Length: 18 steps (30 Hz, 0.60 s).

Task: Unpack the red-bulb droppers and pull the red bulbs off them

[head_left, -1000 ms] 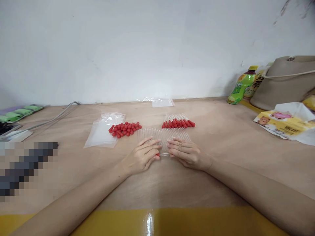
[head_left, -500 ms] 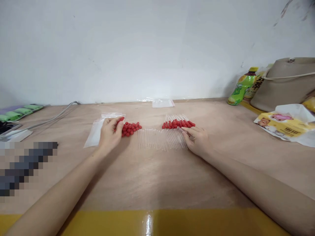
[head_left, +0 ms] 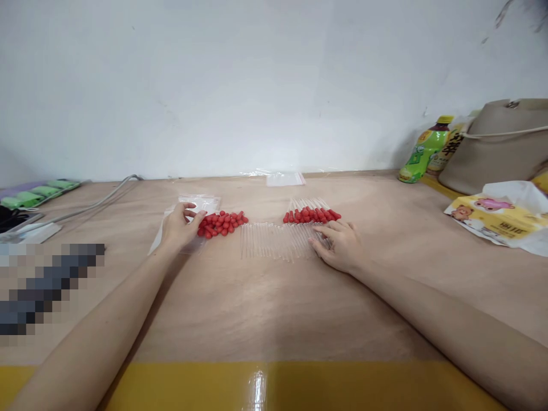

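A pile of loose red rubber bulbs [head_left: 220,224] lies left of centre on the table. My left hand [head_left: 177,227] is at the pile's left edge, thumb and fingers apart, with no bulb visible in it. In the middle, slim clear dropper tubes [head_left: 269,242] lie side by side in a row. My right hand [head_left: 341,246] rests over the right end of this row, its fingers slightly spread and the thumb apart, touching or just above the tubes. Behind the row lie several tubes fitted with red bulbs [head_left: 311,215], their bulbs pointing toward me.
A clear plastic bag [head_left: 200,202] lies under and behind my left hand, and a small zip bag [head_left: 285,179] by the wall. At right are a green bottle [head_left: 423,151], a beige bucket-like bag [head_left: 492,154] and a printed wrapper [head_left: 492,214]. A grey cable [head_left: 105,201] crosses the left side.
My left hand has let go of a red bulb and drawn back left, its fingers opening. My right fingers have spread and lowered slightly over the tubes.
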Available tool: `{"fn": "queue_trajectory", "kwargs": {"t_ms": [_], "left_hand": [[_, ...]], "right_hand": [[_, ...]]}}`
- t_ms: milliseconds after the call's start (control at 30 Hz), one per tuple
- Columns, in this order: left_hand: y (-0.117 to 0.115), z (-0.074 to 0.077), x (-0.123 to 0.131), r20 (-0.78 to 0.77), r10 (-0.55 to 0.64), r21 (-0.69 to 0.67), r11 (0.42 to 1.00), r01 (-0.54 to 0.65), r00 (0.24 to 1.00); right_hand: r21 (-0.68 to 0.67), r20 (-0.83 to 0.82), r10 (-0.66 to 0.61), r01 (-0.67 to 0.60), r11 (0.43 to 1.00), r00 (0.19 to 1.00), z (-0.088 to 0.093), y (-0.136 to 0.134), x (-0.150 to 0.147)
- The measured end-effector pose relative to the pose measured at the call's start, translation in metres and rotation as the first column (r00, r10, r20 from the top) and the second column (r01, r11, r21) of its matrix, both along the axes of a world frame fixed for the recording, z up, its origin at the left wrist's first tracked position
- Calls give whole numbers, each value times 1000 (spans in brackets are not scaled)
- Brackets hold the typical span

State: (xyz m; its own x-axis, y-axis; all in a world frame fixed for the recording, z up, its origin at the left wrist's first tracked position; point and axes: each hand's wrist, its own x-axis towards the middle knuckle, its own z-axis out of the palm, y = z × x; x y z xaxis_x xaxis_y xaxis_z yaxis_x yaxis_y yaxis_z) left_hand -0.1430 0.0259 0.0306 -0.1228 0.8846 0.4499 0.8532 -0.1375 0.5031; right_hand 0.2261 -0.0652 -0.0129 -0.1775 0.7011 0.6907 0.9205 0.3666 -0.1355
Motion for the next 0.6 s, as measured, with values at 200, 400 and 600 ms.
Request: {"fn": "queue_trajectory", "kwargs": {"t_ms": [200, 400, 600], "left_hand": [[-5, 3, -2, 4, 29, 25, 999, -29, 1000], [-5, 1, 0, -27, 121, 210, 971, -113, 992], [-25, 8, 57, -277, -175, 332, 906, 265, 945]], "right_hand": [[-55, 14, 31, -30, 998, 999, 5, -4, -1], [-55, -68, 61, -65, 996, 996, 3, -2, 0], [35, -140, 186, -183, 982, 972, 1, 2, 3]]}}
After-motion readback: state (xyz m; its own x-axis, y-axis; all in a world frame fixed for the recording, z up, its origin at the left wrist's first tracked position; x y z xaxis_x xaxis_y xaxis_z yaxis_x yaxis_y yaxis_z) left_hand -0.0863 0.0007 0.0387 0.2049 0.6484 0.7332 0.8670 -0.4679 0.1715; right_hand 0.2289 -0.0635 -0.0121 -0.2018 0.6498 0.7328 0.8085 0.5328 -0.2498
